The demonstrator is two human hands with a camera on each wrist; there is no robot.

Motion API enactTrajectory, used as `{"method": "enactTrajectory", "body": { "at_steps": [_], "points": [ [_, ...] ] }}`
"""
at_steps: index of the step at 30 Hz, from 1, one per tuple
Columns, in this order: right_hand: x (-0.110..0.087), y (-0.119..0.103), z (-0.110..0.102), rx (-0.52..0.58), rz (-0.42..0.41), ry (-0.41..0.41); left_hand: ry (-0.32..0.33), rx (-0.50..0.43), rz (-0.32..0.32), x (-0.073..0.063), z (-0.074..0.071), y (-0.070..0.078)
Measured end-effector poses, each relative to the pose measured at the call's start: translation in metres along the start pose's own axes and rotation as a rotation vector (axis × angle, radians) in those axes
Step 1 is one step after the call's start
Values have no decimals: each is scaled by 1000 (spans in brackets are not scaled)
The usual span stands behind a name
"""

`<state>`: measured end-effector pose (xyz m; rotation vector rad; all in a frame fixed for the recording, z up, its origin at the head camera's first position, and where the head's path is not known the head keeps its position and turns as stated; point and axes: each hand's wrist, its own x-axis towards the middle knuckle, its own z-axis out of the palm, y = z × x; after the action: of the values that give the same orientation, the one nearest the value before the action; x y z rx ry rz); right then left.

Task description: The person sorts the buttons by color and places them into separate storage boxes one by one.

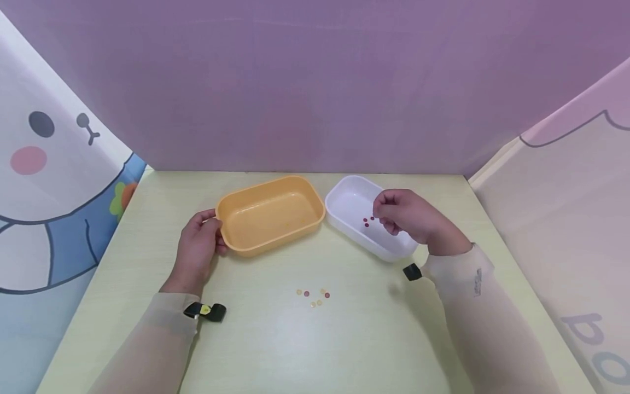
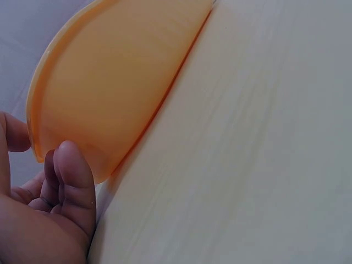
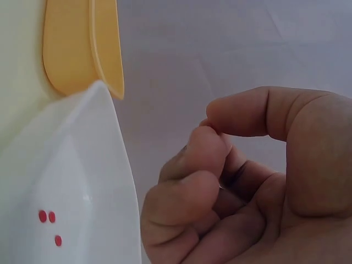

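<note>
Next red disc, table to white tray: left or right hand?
Right, I'd say. The right hand is already at the white tray, with no disc visible between its fingers. The left hand grips the orange tray's end. Loose red discs look reachable for the right.

We face a plain purple backdrop (image 1: 315, 98) rising behind a pale yellow tabletop (image 1: 275, 350). On our left, a slanting printed panel (image 1: 29, 328) shows a white cartoon animal (image 1: 64, 175) with a pink cheek (image 1: 28, 160) and blue clothing (image 1: 71, 246); on our right, a white-and-pink panel (image 1: 551, 208) carries grey lettering (image 1: 593, 334). Soft light leaves a pale glare (image 1: 256, 328) on the tabletop.
</note>
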<state>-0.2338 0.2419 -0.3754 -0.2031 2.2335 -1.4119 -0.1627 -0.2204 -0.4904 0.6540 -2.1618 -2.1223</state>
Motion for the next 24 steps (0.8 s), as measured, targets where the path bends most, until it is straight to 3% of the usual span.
{"method": "enactTrajectory", "body": {
  "at_steps": [7,15,24],
  "points": [
    [-12,4,17,-12,-62,-74,-5,-8,14,-2,0,1],
    [-21,13,39,-58,-79,-110,-4,8,3,-3,0,2],
    [-28,31,67,-76,-181,-238,-12,30,-3,-3,-1,0]
  ]
}}
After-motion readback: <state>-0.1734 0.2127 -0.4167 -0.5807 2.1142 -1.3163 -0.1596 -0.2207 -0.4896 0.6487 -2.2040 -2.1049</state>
